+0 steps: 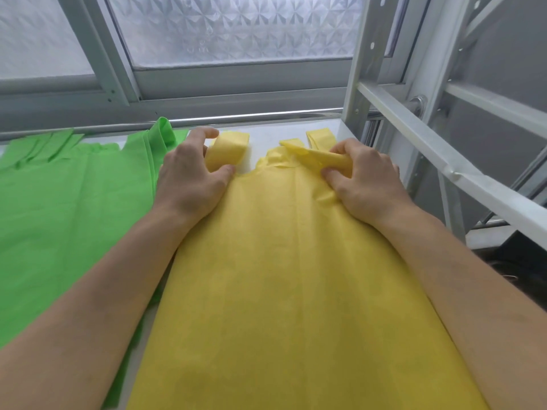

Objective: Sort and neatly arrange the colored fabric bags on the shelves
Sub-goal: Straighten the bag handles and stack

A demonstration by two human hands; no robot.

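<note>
While your right hand (364, 180) curls its fingers (331, 175) and thumb around a folded yellow handle strap (325, 157), pinching it tight at the bag's far right corner, your left hand (189, 176) bends its fingers (204, 134) over the other yellow handle loop (226, 149), thumb pressed on the fabric beneath. Both grips sit at the top edge of the yellow bag (281, 276), a matte, non-woven sheet with a faint fibrous grain and a straight crease running down its middle; it lies flat on the white shelf (260, 134) and spreads toward you between your bare forearms. A second pair of yellow straps (321, 137) pokes out behind it, just beyond your right hand. Just beside it on the left, touching your left wrist, lies the stack of green bags (68, 196), same soft cloth, its strap ends fanned at the far edge. Behind the shelf runs a grey metal window frame (236, 81) with frosted, facet-patterned glass (231, 28); a white perforated upright (359, 69) stands at right.
</note>
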